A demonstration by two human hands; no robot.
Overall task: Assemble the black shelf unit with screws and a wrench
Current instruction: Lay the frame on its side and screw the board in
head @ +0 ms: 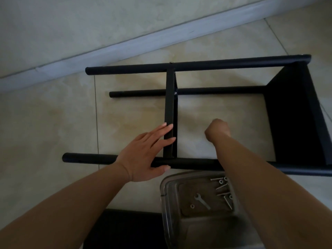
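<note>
Lying on its side, black shelf unit (294, 112); your left hand (143, 155) rests flat-fingered on its cross panel (169, 112), right hand (217, 130) fisted, contents not visible.

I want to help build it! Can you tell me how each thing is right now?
Shelf frame: lying on its side on the floor, partly built.
Crossbar: upright between the poles, screwed at the far end.
Left hand: fingers straight, resting on the crossbar and near pole.
Right hand: curled; what it holds is hidden.
Wrench: lying unused in the tray.
Screws: loose in the tray.
</note>
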